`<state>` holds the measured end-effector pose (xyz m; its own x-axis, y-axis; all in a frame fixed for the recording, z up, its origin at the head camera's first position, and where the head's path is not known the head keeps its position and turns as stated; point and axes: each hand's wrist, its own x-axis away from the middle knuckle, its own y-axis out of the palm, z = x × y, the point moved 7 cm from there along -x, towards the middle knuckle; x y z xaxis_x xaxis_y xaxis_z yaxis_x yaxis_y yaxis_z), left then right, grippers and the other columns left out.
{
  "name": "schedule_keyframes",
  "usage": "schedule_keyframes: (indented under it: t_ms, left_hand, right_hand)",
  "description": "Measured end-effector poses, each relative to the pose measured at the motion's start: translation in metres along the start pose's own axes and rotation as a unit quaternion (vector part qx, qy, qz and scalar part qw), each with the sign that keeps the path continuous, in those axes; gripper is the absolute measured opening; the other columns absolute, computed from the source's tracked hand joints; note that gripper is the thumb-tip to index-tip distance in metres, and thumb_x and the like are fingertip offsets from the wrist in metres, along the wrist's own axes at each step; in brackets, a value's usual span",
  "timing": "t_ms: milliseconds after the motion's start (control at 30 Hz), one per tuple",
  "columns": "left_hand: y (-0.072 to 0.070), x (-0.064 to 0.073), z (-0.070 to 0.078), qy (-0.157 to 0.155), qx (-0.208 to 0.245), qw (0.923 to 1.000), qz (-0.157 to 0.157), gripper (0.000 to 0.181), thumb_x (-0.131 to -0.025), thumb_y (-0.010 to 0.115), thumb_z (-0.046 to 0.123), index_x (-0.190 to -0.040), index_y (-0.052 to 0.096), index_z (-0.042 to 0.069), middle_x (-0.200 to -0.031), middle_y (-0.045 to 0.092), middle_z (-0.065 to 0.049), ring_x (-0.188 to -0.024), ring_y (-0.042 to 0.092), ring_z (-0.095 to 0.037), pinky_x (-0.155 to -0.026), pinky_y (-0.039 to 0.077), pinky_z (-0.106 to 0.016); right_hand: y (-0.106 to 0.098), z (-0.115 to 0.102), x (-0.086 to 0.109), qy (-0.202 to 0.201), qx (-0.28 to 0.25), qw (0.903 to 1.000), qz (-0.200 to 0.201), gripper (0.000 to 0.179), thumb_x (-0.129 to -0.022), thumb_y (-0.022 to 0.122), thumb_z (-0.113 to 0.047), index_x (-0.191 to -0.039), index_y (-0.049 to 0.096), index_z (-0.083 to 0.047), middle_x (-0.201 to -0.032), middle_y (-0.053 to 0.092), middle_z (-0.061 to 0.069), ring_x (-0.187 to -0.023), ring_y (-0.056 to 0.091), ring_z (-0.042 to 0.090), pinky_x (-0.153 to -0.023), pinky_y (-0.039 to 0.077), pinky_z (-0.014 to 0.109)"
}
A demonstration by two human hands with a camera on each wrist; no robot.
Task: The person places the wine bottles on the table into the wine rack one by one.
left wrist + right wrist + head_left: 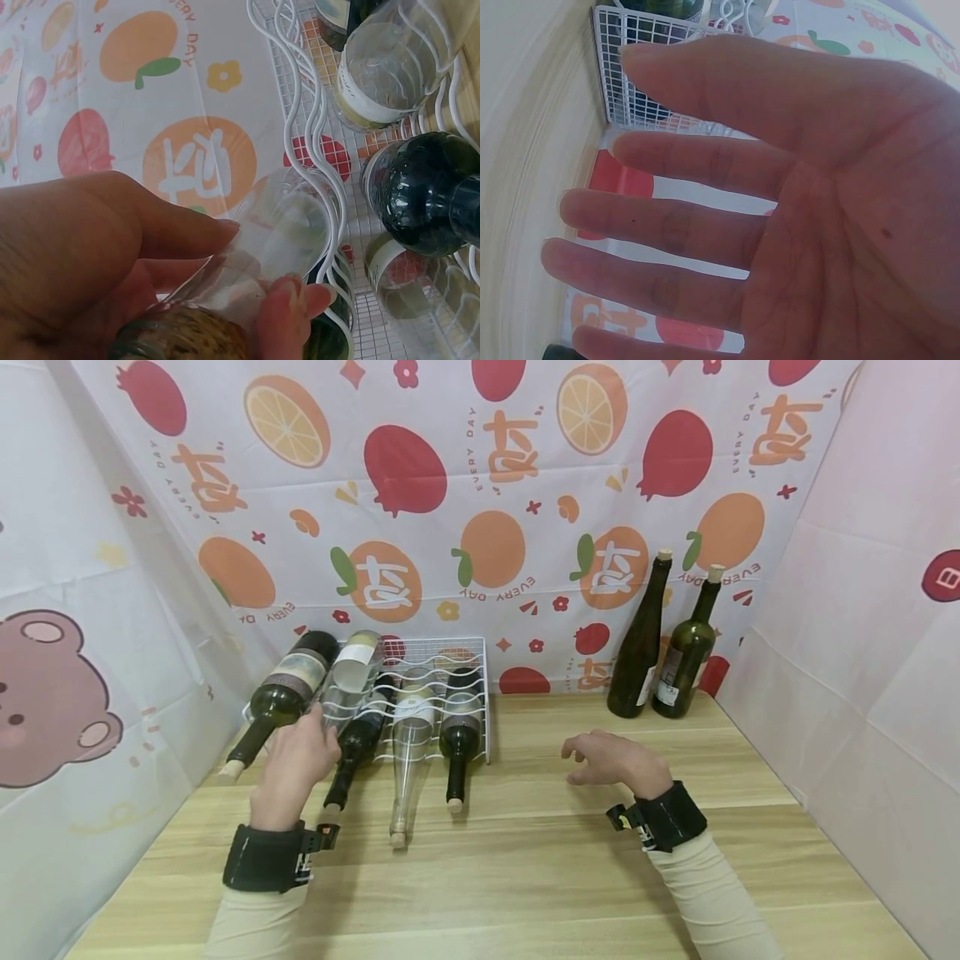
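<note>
The wine rack (480,693) is white wire. Bottles in it are dark green (281,697), clear (408,752) and near black (459,735). The table (525,877) is pale wood grain. The backdrop (480,485) shows oranges and red pomegranates on white. Both wrist straps (266,858) are black.

A clear glass bottle (277,247) is gripped by the left hand (112,262), thumb along its upper side and a fingertip (289,300) pressed against its lower side. The bottle is pointed into the white wire rack (300,112). A dark green bottle (420,191) is seen lying in the rack at right, with a clear labelled bottle (386,67) above it. Fruit-print cloth (150,90) is seen behind.
</note>
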<state>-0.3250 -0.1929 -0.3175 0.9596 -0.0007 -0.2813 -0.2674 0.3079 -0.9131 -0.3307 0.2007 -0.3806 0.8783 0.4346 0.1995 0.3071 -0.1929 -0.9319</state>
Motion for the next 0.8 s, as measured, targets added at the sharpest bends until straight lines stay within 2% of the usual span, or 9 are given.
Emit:
schedule_keyframes:
  t_ms: [133, 467, 633, 800]
  left_hand:
    - [-0.0007, 0.0014, -0.0013, -0.011, 0.007, 0.9999, 0.005, 0.053, -0.096, 0.048, 0.014, -0.139, 0.040, -0.015, -0.124, 0.054, -0.040, -0.099, 0.057, -0.059, -0.081, 0.044, -0.063]
    - [-0.0034, 0.0037, -0.0010, -0.008, 0.017, 0.9994, 0.029, 0.051, -0.093, 0.052, 0.014, -0.136, 0.043, -0.013, -0.117, 0.058, -0.039, -0.095, 0.058, -0.057, -0.077, 0.044, -0.062]
    - [-0.0061, 0.0036, -0.0011, -0.005, 0.017, 0.9987, 0.048, 0.050, -0.090, 0.055, 0.012, -0.135, 0.048, -0.010, -0.117, 0.059, -0.037, -0.092, 0.059, -0.056, -0.072, 0.045, -0.062]
    - [-0.0061, 0.0045, -0.0038, -0.025, 0.016, 0.9986, 0.043, 0.050, -0.090, 0.057, 0.014, -0.137, 0.050, -0.004, -0.119, 0.060, -0.036, -0.084, 0.061, -0.053, -0.056, 0.045, -0.054]
  right_hand:
    - [0.0005, -0.0002, 0.0001, 0.000, 0.002, 1.0000, -0.002, 0.036, -0.090, 0.072, -0.023, -0.122, 0.065, -0.010, -0.116, 0.066, 0.012, -0.110, 0.060, 0.030, -0.086, 0.052, 0.043]
    - [0.0011, -0.0005, 0.0006, 0.002, 0.004, 1.0000, -0.003, 0.036, -0.089, 0.072, -0.023, -0.122, 0.065, -0.010, -0.116, 0.066, 0.011, -0.109, 0.060, 0.029, -0.086, 0.052, 0.044]
    - [0.0005, -0.0006, 0.0003, 0.001, 0.003, 1.0000, -0.003, 0.036, -0.090, 0.072, -0.023, -0.123, 0.065, -0.010, -0.116, 0.067, 0.011, -0.110, 0.060, 0.030, -0.088, 0.051, 0.044]
    - [-0.0002, -0.0024, 0.0006, -0.001, 0.000, 1.0000, 0.000, 0.036, -0.089, 0.073, -0.022, -0.122, 0.065, -0.009, -0.115, 0.067, 0.012, -0.109, 0.061, 0.030, -0.087, 0.051, 0.043]
